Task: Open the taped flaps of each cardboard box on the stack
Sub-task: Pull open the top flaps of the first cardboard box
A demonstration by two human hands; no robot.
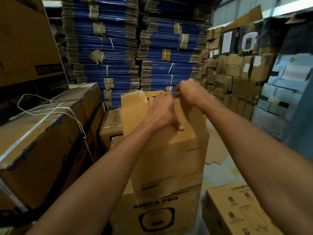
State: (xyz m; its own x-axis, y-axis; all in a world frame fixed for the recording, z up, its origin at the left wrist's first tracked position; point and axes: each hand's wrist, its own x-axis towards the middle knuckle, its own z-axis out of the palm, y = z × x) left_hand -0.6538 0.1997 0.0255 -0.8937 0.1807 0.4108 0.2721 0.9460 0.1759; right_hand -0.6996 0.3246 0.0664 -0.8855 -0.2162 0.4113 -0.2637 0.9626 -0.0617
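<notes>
A tall brown cardboard box (171, 160) stands on top of a stack, on a box printed "AMICA PRO" (157, 212). One of its top flaps (133, 100) on the left stands raised, showing a dark gap behind it. My left hand (163, 112) lies flat on the top panel, fingers spread, thumb near the front edge. My right hand (187, 93) is at the far top edge of the box, with fingers pinched together on what looks like a thin strip of tape; the strip itself is too small to make out clearly.
Strapped brown boxes (40, 138) stand close on the left. Another printed box (237, 212) sits low at the right. Bundles of flattened blue cartons (108, 39) rise behind, and a wall of small boxes (237, 77) fills the right. Flat cardboard (216, 150) lies on the floor.
</notes>
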